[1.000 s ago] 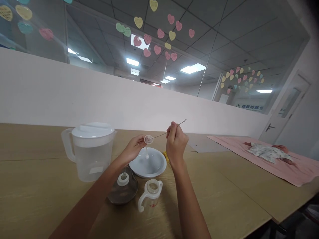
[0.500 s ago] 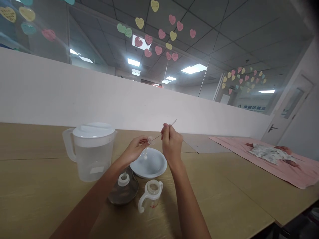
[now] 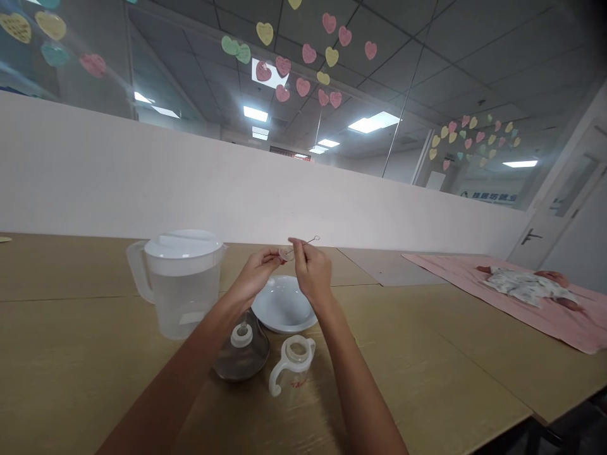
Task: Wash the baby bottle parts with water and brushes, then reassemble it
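Over the bowl, our left fingers pinch a small clear piece, right fingers a wire tool, work seemingly midway, bottle in front open.

Wire, pitcher, bowl, bottle (one each).

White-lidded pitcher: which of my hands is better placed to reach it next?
Probably your left hand: it's nearer the pitcher, though holding a small clear piece. Your right hand, gripping a thin wire, is farther.

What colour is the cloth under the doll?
Pink cloth, plain, seen best in the head view.
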A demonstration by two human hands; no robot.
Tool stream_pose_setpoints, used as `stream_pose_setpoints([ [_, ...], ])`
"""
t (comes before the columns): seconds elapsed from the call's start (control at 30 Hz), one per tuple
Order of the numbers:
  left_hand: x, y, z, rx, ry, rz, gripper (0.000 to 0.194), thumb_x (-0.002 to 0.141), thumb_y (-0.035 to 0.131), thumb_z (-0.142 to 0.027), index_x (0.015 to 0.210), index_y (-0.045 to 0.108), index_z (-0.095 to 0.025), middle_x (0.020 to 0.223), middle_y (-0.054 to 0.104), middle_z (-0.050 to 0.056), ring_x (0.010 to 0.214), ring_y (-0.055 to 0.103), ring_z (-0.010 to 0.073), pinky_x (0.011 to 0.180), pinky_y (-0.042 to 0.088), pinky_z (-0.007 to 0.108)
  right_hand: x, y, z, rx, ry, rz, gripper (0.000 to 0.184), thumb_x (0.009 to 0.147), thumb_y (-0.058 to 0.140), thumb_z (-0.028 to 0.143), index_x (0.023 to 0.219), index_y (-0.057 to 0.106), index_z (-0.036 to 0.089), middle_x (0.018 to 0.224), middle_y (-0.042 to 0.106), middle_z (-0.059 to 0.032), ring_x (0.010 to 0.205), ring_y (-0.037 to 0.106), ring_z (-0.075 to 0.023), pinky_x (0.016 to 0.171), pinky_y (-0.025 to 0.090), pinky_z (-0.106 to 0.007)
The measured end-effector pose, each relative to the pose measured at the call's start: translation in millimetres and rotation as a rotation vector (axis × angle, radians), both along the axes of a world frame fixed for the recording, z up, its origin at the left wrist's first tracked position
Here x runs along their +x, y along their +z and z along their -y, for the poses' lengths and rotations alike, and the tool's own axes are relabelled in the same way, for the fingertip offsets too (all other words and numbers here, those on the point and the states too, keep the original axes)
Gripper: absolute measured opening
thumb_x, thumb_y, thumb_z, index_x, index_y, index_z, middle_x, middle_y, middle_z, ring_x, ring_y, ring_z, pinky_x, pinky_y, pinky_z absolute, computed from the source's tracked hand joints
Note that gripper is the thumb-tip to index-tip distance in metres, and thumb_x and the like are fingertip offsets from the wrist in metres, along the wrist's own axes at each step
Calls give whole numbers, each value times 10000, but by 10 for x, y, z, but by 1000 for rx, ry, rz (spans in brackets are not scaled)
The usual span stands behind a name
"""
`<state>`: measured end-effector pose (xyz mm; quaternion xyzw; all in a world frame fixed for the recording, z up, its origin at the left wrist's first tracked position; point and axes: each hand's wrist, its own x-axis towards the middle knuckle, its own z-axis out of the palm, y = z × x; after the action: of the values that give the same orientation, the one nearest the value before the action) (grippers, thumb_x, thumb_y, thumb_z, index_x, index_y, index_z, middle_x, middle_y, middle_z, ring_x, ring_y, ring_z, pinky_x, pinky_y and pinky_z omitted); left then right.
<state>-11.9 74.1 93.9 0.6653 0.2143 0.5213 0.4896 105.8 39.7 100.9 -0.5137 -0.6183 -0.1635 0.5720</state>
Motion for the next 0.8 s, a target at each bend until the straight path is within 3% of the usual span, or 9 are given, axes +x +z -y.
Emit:
stream_pose_setpoints([
  [0.13,6,-14,-11,-2,-47,-1,257,722,613,-312,911,617,-139,936,642,72,910,558,179,848,396,301,34,180,193,35,99,-117,347,877,401,403,1043,626,197,557,515,39,517,458,-85,524,327,-190],
  [0.27,21,-43,14,-63,-97,-61,273,703,639,-331,892,616,-136,897,644,71,864,567,179,783,404,291,41,261,302,120,125,-157,310,856,436,394,818,640,164,559,482,35,515,411,-74,531,326,-197],
  [0.63,68,-30,74,-131,-138,-30,207,652,653,-259,812,622,-131,793,638,44,782,566,145,752,410,278,58,206,221,4,30,80,203,831,432,273,683,531,176,542,473,43,501,401,-74,522,288,-197],
  [0.8,49,28,93,-91,-130,-1,245,694,622,-283,893,632,-139,817,645,51,802,583,160,746,427,285,78,159,155,-89,-35,138,177,789,483,265,646,545,179,544,487,41,506,413,-81,516,272,-208],
])
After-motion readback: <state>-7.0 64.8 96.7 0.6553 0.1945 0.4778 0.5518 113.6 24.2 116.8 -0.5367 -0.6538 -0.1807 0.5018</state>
